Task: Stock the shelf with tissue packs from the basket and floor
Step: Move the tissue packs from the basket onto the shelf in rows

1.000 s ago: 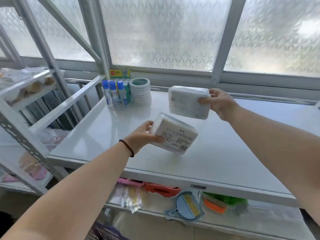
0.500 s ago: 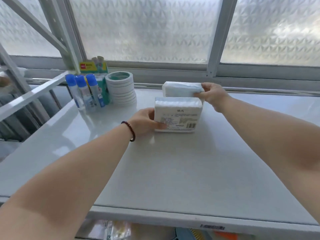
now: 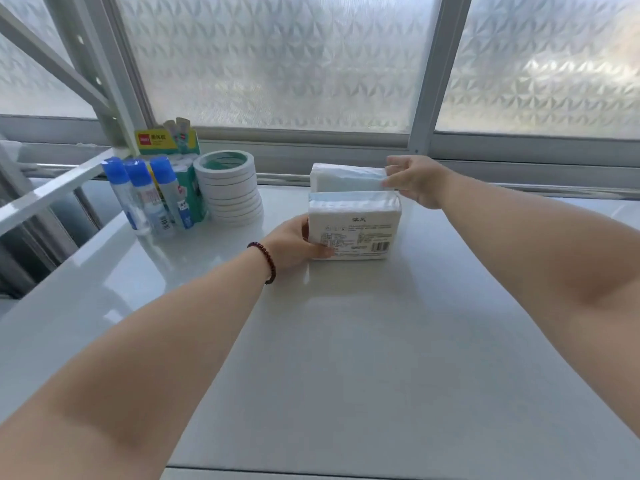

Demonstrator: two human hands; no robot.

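Note:
Two white tissue packs stand on edge on the white shelf top [image 3: 363,341], one behind the other. The front tissue pack [image 3: 356,230] shows its printed label and barcode; my left hand [image 3: 294,242] grips its left end. The rear tissue pack [image 3: 346,177] stands close behind it, near the window, and my right hand [image 3: 415,180] holds its right end. Both packs rest on the shelf. The basket and floor are out of view.
At the back left stand three blue-capped glue bottles [image 3: 145,195], a green and yellow box [image 3: 169,143] and a stack of tape rolls [image 3: 230,187]. A frosted window [image 3: 277,64] runs along the back. A white rack frame [image 3: 52,188] stands at the left.
Both hands carried the packs from mid-air down onto the shelf and stood them upright, one behind the other. The view moved closer over the shelf top.

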